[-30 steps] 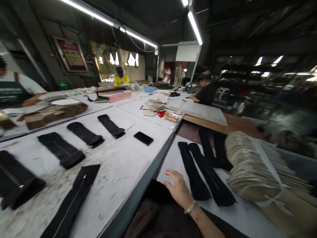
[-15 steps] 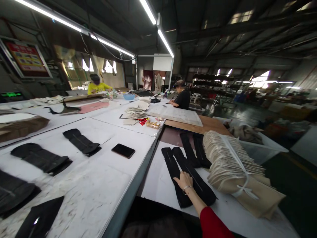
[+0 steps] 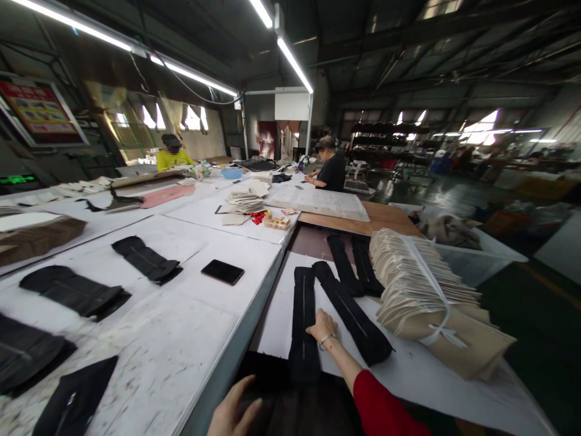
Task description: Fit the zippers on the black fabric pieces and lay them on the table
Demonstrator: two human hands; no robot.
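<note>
My right hand (image 3: 323,328), in a red sleeve with a bracelet at the wrist, is closed at the right edge of a black zippered fabric piece (image 3: 303,303). Its fingertips are partly hidden. That long strip lies lengthwise on the right-hand table, its lower end reaching past the near edge. Beside it, to the right of the hand, lies a second black zippered strip (image 3: 356,315), set at a slant. My left hand (image 3: 236,407) has come in at the bottom, off the table edge, thumb and fingers apart and holding nothing.
A tied bundle of beige fabric pieces (image 3: 426,297) stands on the right, with more black strips (image 3: 347,266) behind. On the left table (image 3: 200,351) are several black zippered pieces (image 3: 75,287) and a phone (image 3: 222,272). Two people work farther back.
The left black strip has swung straighter and come nearer, apart from the second strip, with my right hand moving left along with it. My left hand has entered at the bottom.
</note>
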